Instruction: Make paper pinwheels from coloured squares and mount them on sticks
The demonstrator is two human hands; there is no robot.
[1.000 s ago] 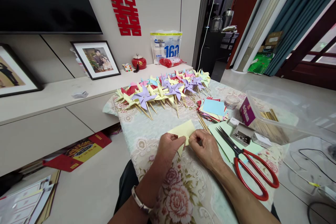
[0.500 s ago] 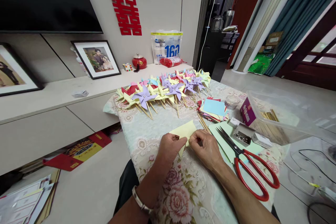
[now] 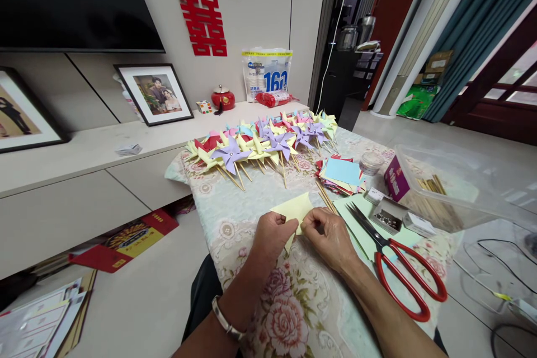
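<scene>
A piece of pale yellow paper (image 3: 296, 206) with cut flaps is held between both hands above the flowered tablecloth. My left hand (image 3: 274, 238) pinches its left and front part between thumb and fingers. From the other side, my right hand (image 3: 329, 235) is closed with its fingertips at the paper's middle; whether something small is also in them is hidden. Red-handled scissors (image 3: 388, 251) lie just right of my right hand on light green sheets (image 3: 354, 215). Several wooden sticks (image 3: 326, 197) rest behind that hand. Beyond the paper lie many finished paper pinwheels (image 3: 268, 142) on sticks.
A stack of coloured paper squares (image 3: 342, 174) lies behind the sticks, beside a round clear container (image 3: 371, 162). At right are an open small box of pins (image 3: 388, 217) and a clear plastic bin (image 3: 444, 190) with sticks. A white cabinet (image 3: 84, 170) runs along the left.
</scene>
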